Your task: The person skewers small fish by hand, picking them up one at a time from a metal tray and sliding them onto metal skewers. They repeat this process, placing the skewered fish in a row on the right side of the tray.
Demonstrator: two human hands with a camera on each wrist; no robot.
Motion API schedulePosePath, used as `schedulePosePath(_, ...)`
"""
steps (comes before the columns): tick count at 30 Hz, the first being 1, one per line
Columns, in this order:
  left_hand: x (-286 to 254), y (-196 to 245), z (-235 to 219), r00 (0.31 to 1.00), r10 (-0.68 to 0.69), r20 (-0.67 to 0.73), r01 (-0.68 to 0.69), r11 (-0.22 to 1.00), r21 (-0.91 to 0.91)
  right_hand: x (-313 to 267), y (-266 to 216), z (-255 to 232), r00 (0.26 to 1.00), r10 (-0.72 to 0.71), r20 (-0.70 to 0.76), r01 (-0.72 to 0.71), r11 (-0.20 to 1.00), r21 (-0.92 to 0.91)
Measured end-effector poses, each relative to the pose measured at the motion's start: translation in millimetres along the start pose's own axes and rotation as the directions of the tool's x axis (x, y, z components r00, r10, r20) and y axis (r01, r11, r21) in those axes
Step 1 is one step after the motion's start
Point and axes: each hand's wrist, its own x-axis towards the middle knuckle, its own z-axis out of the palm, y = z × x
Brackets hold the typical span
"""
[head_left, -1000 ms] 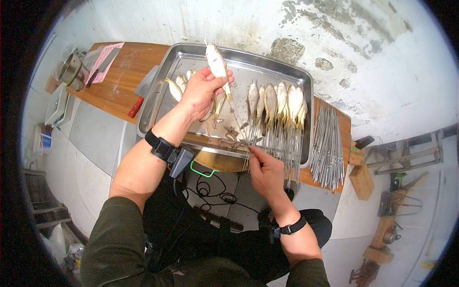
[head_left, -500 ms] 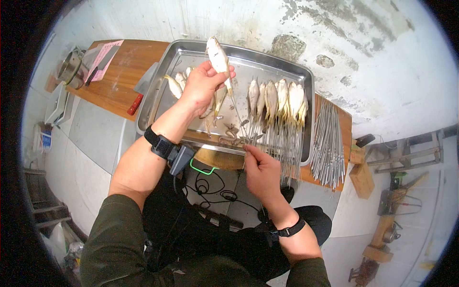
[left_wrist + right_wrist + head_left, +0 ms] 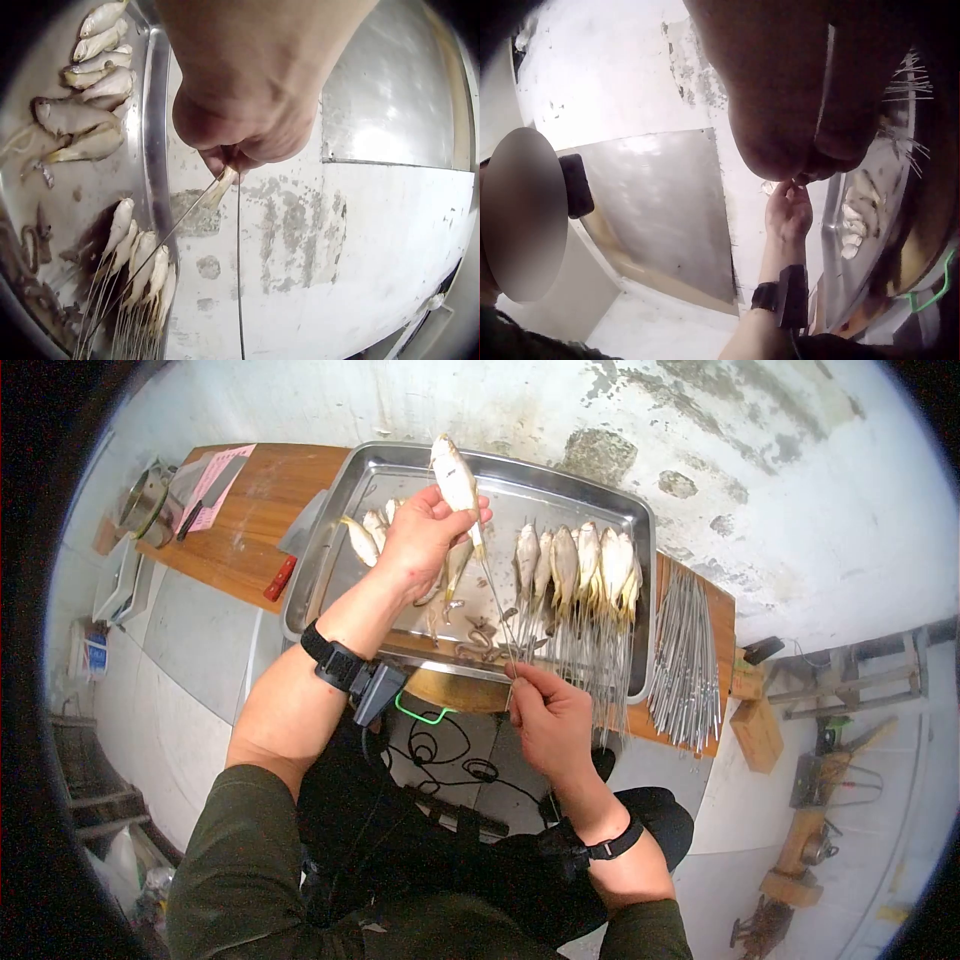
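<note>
My left hand (image 3: 422, 550) grips a pale fish (image 3: 454, 472) by its tail end, head pointing up, above the metal tray (image 3: 500, 457). Thin metal skewers (image 3: 494, 588) run down from the tail. In the left wrist view two skewers (image 3: 240, 277) spread apart below the yellowish tail (image 3: 221, 189). At the tray's near edge my right hand (image 3: 555, 722) pinches a skewer low down between thumb and forefinger. Several skewered fish (image 3: 565, 565) lie in a row at the tray's right. Loose fish (image 3: 360, 542) lie at its left, partly hidden by my left hand.
Dark scraps (image 3: 480, 642) lie in the tray's near middle. A pile of bare skewers (image 3: 685, 670) lies right of the tray. On the left are a red-handled knife (image 3: 281, 579), another knife (image 3: 205, 502) on pink paper and a metal pot (image 3: 150, 505). The wall rises behind the table.
My left hand and the fish have risen slightly. The right fingertips have shifted a little left, still pinching the skewer. The row of skewered fish stays in place.
</note>
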Motion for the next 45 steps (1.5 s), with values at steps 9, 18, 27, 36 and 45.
schedulePosePath(9,0,-2,3,1.0,-0.001,-0.005,0.001,0.998,-0.057,-1,4,4,0.997,-0.065,-0.037,0.061,0.992,-0.112)
schedulePosePath(18,2,-7,2,1.0,0.012,-0.002,-0.012,0.994,-0.111,-1,5,0,1.0,-0.012,-0.016,0.011,0.996,-0.091)
schedulePosePath(27,1,-6,2,1.0,0.011,-0.02,-0.013,0.997,-0.074,-4,-5,9,1.0,-0.016,0.005,0.016,0.999,-0.046)
schedulePosePath(36,2,-6,4,0.999,0.002,-0.039,-0.004,0.998,-0.058,0,9,8,0.998,-0.055,-0.018,0.053,0.991,-0.125)
schedulePosePath(45,3,-2,-1,0.998,-0.056,-0.017,0.053,0.983,-0.175,6,0,4,0.999,0.05,-0.001,-0.05,0.996,0.073)
